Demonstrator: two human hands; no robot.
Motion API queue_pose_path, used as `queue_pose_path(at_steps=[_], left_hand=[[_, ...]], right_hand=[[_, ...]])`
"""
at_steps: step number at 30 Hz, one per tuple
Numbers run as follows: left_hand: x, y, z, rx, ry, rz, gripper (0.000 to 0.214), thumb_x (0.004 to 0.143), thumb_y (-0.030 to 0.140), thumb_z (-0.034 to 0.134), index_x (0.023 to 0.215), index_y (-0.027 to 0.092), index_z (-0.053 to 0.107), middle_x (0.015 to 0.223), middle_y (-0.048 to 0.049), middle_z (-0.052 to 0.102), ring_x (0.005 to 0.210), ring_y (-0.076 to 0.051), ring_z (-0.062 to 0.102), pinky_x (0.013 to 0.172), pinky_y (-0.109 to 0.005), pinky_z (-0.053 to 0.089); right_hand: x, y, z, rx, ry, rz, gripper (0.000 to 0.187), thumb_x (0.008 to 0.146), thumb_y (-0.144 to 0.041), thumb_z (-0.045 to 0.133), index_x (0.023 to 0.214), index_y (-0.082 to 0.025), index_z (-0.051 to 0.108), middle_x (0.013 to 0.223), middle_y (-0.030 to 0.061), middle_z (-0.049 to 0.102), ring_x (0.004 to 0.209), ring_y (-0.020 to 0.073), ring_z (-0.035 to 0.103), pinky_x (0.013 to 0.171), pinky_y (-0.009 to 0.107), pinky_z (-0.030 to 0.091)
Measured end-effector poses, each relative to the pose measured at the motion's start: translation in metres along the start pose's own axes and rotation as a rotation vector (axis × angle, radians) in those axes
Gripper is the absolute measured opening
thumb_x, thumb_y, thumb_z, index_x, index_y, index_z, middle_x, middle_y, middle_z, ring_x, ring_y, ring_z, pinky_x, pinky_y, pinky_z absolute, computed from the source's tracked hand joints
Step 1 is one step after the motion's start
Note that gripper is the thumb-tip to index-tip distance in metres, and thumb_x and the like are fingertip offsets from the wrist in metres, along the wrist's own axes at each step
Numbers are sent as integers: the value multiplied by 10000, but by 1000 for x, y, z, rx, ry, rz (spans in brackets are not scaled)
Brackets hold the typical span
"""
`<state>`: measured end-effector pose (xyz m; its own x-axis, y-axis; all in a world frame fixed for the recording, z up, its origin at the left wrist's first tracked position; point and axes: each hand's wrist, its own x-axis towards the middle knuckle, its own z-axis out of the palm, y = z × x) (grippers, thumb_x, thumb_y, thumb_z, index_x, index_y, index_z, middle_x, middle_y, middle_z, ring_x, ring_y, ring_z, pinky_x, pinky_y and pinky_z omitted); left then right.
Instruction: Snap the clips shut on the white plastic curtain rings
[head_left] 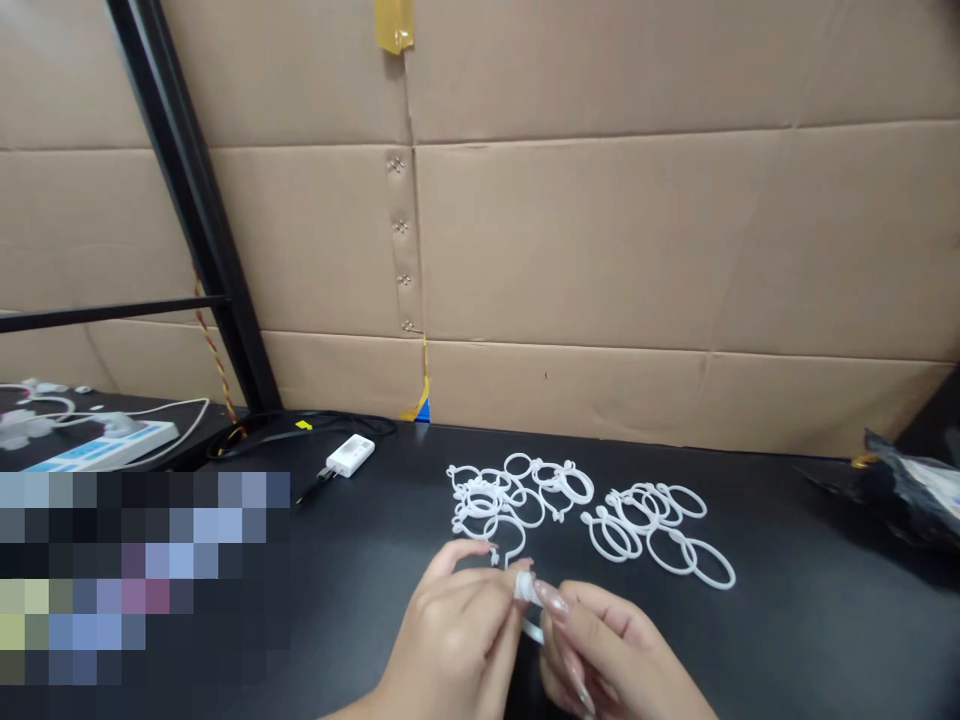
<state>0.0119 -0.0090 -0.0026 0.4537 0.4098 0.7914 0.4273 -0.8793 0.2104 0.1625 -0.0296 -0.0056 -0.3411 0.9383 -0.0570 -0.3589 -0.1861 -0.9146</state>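
Close together at the front of the black table, both of my hands are closed on one white plastic ring [532, 631]. The fingers of my left hand [454, 632] wrap round its small knobbed end [525, 587], and the thumb and a finger of my right hand [609, 645] pinch that end from the other side. Most of this ring is hidden behind my fingers. Just beyond my left hand lies a tangled pile of similar white rings [504, 500]. Farther right, beyond my right hand, a looser group of white rings [654, 525] overlaps on the tabletop.
A white charger plug [351, 455] with a black connector lies at left on the black table [787, 640]. Behind stand a cardboard wall [600, 250] and a black metal post [195, 210]. A power strip [112, 447] sits far left, a black plastic bag [892, 495] far right.
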Motion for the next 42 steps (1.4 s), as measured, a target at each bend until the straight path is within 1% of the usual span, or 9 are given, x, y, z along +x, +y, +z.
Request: queue_pose_path(at_steps=[10,17,24,27,31,35,38,40,42], left_hand=[[-1,0,-1,75,80,139,264,783,-11,461,970,78,623,676,-97,721,585,-170,692,742,-382,545],[-4,-1,7,25,147,147,234,793,-5,468,954,78,618,655,-95,717,547,-169,686,601,-301,558],[-6,0,10,-24,127,148,233,784,-25,492,953,55,630,687,-106,722,554,-174,683,613,-309,551],[-6,1,9,-85,49,37,212,810,2,459,855,101,641,597,-58,679,510,-154,652,605,-297,540],[-5,2,6,-154,-90,-219,300,865,93,423,619,159,583,519,-15,617,496,-136,618,556,-241,519],[-1,1,3,-173,-107,-390,375,877,143,444,511,179,518,510,6,620,502,-126,618,502,-188,496],[1,0,-1,-187,-58,-325,269,868,129,453,651,182,603,555,4,652,521,-136,641,535,-207,515],[1,-1,-2,-165,-19,-195,195,848,87,459,813,162,635,623,-22,685,546,-151,658,581,-248,532],[0,-2,-2,-121,5,-67,204,822,38,463,880,136,631,653,-48,700,548,-161,668,616,-283,539]], right_hand=[[-10,-8,0,-241,-2,29,523,719,-589,608,444,-213,369,433,-52,361,449,95,290,479,276,183],[-8,-11,2,-388,75,92,579,615,-724,582,430,-214,381,427,-44,366,430,90,277,460,277,176],[-9,-16,6,-477,81,142,637,525,-822,527,411,-207,408,408,-40,377,404,79,285,436,266,175],[-6,-11,1,-335,92,156,580,583,-722,613,431,-198,417,395,-53,379,381,61,274,422,250,161],[-2,-4,-3,-92,61,186,487,637,-599,684,508,-161,515,425,-40,454,377,51,337,419,220,186],[-1,0,-6,-13,-37,137,394,673,-528,703,686,-139,641,607,12,593,456,59,432,458,203,267],[0,6,-10,-28,-112,111,372,703,-505,693,696,-136,647,615,9,587,464,57,435,467,200,270],[0,9,-13,-33,-88,124,388,701,-513,691,626,-140,616,544,-16,533,457,58,402,475,203,260],[-1,11,-15,-36,-60,137,413,691,-531,690,578,-149,580,488,-40,469,443,60,341,469,212,227]])
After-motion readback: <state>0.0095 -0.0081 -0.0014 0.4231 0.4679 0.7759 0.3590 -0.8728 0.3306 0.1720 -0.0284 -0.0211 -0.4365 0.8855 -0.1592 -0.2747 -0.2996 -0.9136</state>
